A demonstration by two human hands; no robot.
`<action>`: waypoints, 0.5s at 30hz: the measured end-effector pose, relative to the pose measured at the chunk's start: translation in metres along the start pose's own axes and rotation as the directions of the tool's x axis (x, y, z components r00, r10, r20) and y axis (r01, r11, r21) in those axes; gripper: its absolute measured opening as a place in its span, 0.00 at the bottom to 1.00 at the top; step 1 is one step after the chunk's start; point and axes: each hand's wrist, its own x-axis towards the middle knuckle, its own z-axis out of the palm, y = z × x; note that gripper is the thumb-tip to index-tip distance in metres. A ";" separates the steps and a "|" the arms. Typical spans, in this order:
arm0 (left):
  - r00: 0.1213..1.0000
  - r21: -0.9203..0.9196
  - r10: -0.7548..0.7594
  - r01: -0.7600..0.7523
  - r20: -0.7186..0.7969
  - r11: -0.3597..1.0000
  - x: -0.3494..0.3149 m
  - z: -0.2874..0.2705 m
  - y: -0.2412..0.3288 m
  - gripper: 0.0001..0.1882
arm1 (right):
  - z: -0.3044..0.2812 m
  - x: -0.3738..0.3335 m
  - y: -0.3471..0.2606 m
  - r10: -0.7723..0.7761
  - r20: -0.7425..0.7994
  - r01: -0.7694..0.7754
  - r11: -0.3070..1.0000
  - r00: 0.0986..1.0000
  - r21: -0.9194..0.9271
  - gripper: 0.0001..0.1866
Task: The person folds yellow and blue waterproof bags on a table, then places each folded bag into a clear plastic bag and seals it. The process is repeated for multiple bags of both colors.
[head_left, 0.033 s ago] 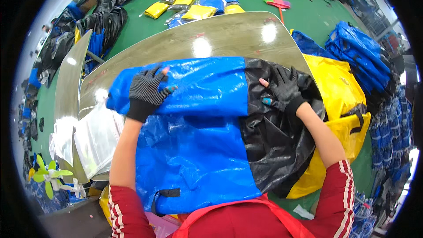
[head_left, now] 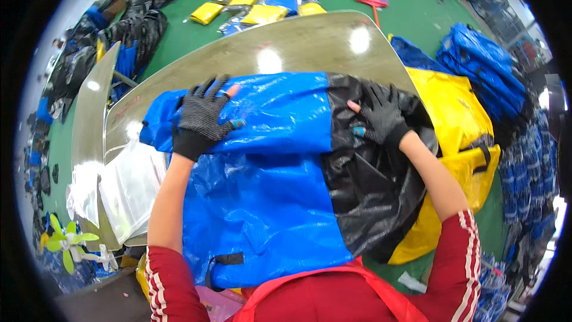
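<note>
On the table (head_left: 310,36), near side, stretching toward the wearer (head_left: 322,298): blue-and-black tarp piece (head_left: 292,185)
Handling: likely light, soft, floppy; sheen suggests slippery, tough rather than fragile
Hold: probably best at the doubled-over far band (head_left: 280,104), either side of the seam (head_left: 330,119)
Left hand (head_left: 205,113): fingers spread, palm down on blue
Right hand (head_left: 380,116): fingers spread, palm down on black, no pinch visible
Look: glossy, creased, blue panel (head_left: 256,209) left, black panel (head_left: 369,197) right, short black strap (head_left: 229,259) near lower left corner

We are looking at a big, shiny, wrinkly blue and black sheet (head_left: 262,203) lying on the tabletop (head_left: 310,42), folded over.
</note>
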 end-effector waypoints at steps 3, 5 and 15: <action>0.963 -0.140 0.149 -0.119 0.224 0.983 -0.007 0.040 0.029 0.37 | -0.020 0.006 -0.002 0.011 0.048 -0.012 0.999 0.999 0.031 0.36; 0.966 -0.135 0.097 -0.066 0.238 0.989 -0.014 0.056 0.041 0.36 | -0.052 0.000 -0.009 0.018 0.100 -0.023 0.998 0.995 0.052 0.36; 0.870 -0.433 0.486 -0.471 -0.082 0.769 0.029 0.055 0.191 0.39 | -0.171 -0.137 -0.101 -0.422 0.298 0.289 0.869 0.856 0.401 0.16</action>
